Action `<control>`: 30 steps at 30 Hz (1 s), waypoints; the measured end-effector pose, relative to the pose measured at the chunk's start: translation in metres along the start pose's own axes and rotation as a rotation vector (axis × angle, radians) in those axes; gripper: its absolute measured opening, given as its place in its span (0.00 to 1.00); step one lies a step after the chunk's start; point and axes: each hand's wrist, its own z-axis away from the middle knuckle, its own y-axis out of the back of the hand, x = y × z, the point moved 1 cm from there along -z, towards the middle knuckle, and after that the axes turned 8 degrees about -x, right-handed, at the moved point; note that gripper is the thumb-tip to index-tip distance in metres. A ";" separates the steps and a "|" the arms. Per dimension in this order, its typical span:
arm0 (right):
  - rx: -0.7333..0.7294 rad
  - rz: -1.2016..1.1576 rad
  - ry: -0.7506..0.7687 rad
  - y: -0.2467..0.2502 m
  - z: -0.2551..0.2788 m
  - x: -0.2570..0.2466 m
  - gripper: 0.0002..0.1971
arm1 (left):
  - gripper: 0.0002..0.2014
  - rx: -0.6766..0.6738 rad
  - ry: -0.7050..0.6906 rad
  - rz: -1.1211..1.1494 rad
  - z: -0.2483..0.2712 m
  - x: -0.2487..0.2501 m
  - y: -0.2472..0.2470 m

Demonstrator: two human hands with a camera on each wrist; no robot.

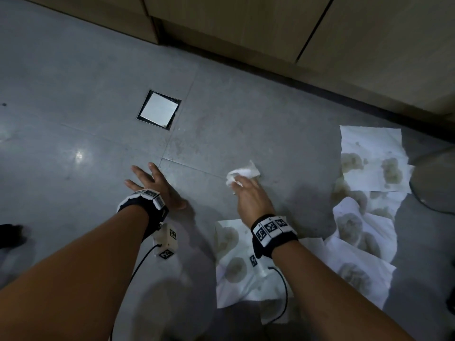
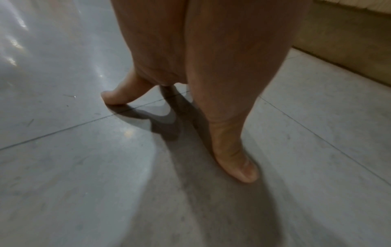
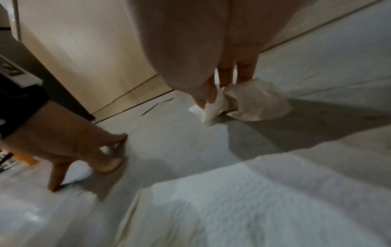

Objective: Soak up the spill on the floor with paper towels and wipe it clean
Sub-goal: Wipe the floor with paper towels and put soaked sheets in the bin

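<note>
A crumpled paper towel (image 1: 242, 174) is gripped by the right hand (image 1: 248, 195) and pressed to the grey tile floor (image 1: 73, 77) for wiping, with stained sheets (image 1: 374, 158) left soaking at three o'clock, while the left hand (image 1: 157, 190) is splayed flat, apparently for support.

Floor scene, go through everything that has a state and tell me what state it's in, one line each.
Left hand: open, fingers spread, braced on the floor.
Right hand: gripping a crumpled towel, pressed to the floor.
Crumpled towel: bunched up, white.
Flat towels: spread on the floor, blotched with soaked stains.
Drain cover: closed, flush with the floor.
Cabinet doors: shut.
</note>
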 end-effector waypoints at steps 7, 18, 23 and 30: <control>0.106 -0.216 -0.136 0.010 -0.025 0.012 0.18 | 0.76 -0.021 -0.009 0.003 0.004 0.001 0.002; 0.071 0.044 -0.027 -0.006 -0.019 -0.018 0.09 | 0.76 -0.042 -0.023 0.019 0.000 -0.001 0.001; -0.121 0.203 0.059 -0.027 -0.004 -0.026 0.28 | 0.77 -0.028 -0.018 0.002 -0.004 -0.002 0.000; -0.186 0.217 0.135 -0.018 -0.007 -0.021 0.37 | 0.78 -0.030 -0.010 0.005 -0.006 -0.003 -0.001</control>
